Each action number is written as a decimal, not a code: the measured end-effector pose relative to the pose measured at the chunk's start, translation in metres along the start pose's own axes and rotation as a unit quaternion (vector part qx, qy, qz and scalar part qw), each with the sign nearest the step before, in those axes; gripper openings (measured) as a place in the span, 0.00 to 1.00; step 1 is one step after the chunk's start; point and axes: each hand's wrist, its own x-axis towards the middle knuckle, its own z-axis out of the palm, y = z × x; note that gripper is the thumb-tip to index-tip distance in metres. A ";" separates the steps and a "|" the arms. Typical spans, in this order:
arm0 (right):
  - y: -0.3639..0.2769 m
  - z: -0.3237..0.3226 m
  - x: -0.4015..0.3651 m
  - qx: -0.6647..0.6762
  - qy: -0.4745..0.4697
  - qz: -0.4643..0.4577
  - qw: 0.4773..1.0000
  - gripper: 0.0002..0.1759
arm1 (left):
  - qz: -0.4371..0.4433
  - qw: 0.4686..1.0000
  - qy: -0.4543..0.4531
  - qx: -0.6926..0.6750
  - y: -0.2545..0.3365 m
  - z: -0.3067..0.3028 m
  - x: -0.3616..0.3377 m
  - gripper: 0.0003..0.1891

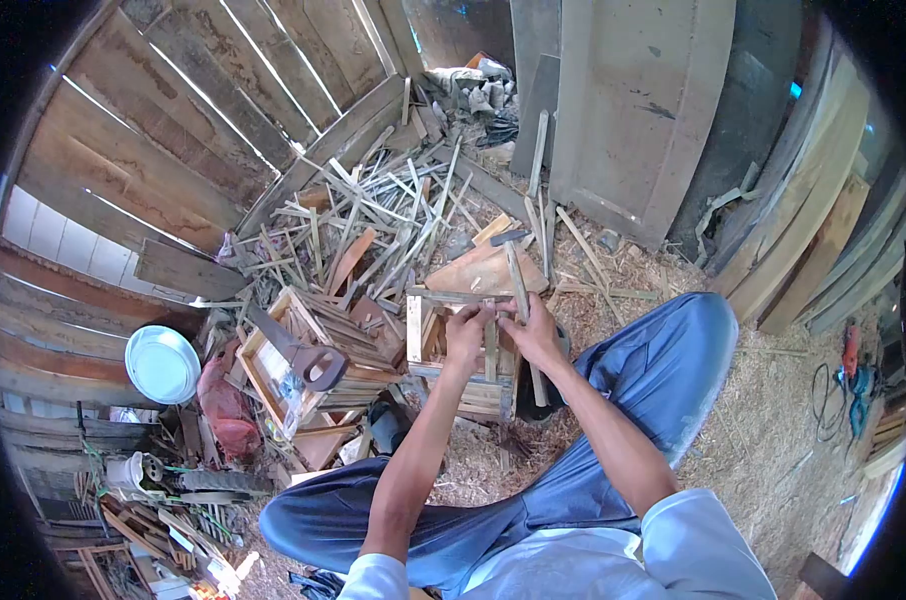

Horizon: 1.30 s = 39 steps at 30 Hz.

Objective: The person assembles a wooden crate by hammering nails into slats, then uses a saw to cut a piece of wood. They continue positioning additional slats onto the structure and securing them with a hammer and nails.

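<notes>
A small slatted wooden crate (483, 398) stands between my bent knees. Over its top, my left hand (465, 338) is closed, fingers pinched at the upper end of a short wooden piece (491, 350). Close beside it on the right, my right hand (538, 335) is closed round a long thin wooden strip (518, 275), which slants across the crate's right side. Both hands nearly touch. Behind the crate lies a flat wooden board (485, 272). What the fingertips press on is too small to tell.
A handsaw (291, 350) rests on a second wooden crate (273, 385) at the left. Scrap sticks (373, 215) are heaped beyond. A pale basin (163, 364) is at far left; a red-and-teal tool (857, 385) with a cord lies far right.
</notes>
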 end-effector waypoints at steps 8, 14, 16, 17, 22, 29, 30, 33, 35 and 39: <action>0.020 0.006 0.003 -0.014 0.022 -0.054 0.998 0.19 | -0.026 0.986 0.088 -0.142 -0.022 0.015 0.016 0.16; 0.021 -0.001 0.010 -0.055 0.085 -0.021 0.995 0.22 | 0.026 0.990 0.092 -0.102 0.000 0.036 0.009 0.13; 0.010 -0.006 0.008 -0.041 0.089 0.009 0.995 0.22 | 0.034 0.989 0.104 -0.097 -0.001 0.037 0.014 0.14; 0.005 -0.008 0.006 -0.026 0.092 0.039 0.995 0.22 | 0.042 0.988 0.116 -0.091 -0.001 0.037 0.017 0.15; 0.020 -0.005 0.006 -0.015 0.063 0.093 0.994 0.25 | 0.110 0.986 0.122 -0.001 -0.015 0.030 0.046 0.16; 0.027 -0.005 0.010 0.063 0.029 0.131 0.989 0.28 | 0.356 0.797 0.201 0.444 0.020 0.016 0.050 0.26; 0.029 -0.005 0.011 0.081 0.020 0.156 0.984 0.28 | 0.368 0.773 0.186 0.482 0.019 0.009 0.056 0.29; 0.033 0.000 0.012 0.099 0.027 0.155 0.983 0.28 | 0.391 0.714 0.070 0.576 0.031 -0.012 0.072 0.32; 0.038 0.003 0.013 0.132 0.017 0.150 0.980 0.27 | 0.285 0.813 -0.049 0.506 0.039 -0.020 0.078 0.33; 0.045 0.006 0.013 0.111 0.028 0.108 0.988 0.26 | 0.254 0.796 -0.122 0.535 0.051 -0.023 0.077 0.32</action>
